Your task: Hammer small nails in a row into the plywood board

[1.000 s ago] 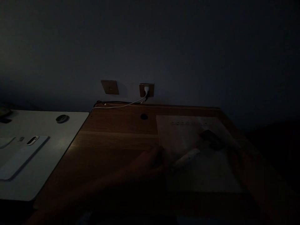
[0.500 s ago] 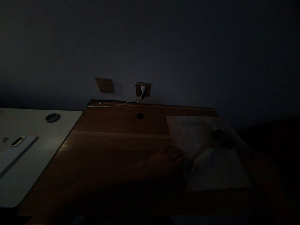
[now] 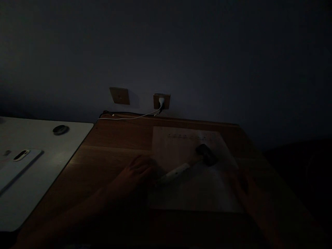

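Observation:
In the dim light a pale, thin board lies on the wooden desk, with a row of small marks along its far side. On it rests a mallet with a dark head and a light-coloured handle grip, slanting towards the near left. My left hand grips the board's left edge with bent fingers, close to the handle end. At the right edge, my right hand is closed around the board's side; its fingers are dark and partly blurred. Neither hand touches the mallet head.
A white table adjoins the wooden desk on the left, carrying a dark round object and a white flat item with an oval cutout. A white plug and its cable run along the desk's back edge.
The board has slid left across the desk with the mallet on it. Both my hands have moved left along with it.

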Available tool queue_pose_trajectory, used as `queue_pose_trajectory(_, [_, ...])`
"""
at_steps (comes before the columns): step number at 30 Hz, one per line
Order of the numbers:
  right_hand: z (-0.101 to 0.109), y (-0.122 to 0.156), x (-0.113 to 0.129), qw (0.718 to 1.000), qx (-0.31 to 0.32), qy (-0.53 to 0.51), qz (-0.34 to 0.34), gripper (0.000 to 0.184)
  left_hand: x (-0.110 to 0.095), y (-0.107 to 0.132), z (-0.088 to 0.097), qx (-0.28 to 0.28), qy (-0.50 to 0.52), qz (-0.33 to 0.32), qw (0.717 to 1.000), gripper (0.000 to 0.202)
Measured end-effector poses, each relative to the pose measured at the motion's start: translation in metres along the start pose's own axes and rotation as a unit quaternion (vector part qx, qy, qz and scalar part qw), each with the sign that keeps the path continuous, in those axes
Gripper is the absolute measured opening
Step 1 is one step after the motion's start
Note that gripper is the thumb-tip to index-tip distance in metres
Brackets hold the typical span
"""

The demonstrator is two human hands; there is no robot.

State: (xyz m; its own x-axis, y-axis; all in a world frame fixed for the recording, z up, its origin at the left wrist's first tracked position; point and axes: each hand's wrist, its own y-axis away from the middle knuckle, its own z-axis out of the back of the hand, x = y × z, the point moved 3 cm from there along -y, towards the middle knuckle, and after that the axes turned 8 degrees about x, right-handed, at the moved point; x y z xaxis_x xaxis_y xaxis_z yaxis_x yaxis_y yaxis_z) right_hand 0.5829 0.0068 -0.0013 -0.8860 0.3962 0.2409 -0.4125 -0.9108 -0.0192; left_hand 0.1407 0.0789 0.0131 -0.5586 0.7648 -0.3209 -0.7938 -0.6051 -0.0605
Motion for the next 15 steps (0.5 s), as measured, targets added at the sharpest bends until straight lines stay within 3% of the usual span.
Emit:
queue_pose_trajectory(4, [-0.019, 0.016, 0.03, 0.996, -0.013, -0.023, 0.084, 0.046, 0.026, 0.053, 0.011, -0.02, -0.011, 0.081, 0.996, 0.036])
queue_pose_trajectory(9, [-0.022, 0.013, 0.067, 0.992, 0.04, -0.029, 0.113, 0.05, 0.042, 0.095, 0.028, -0.052, -0.005, 0.151, 0.987, 0.037])
queue_pose_trajectory(12, [-0.011, -0.005, 0.09, 0.991, 0.081, -0.03, 0.098, 0.053, 0.049, 0.096, 0.04, -0.034, 0.019, 0.129, 0.991, 0.035])
queue_pose_trajectory(15, [0.005, -0.036, 0.12, 0.986, 0.047, -0.042, 0.156, 0.048, 0.063, 0.072, 0.055, 0.003, 0.022, 0.148, 0.989, 0.03])
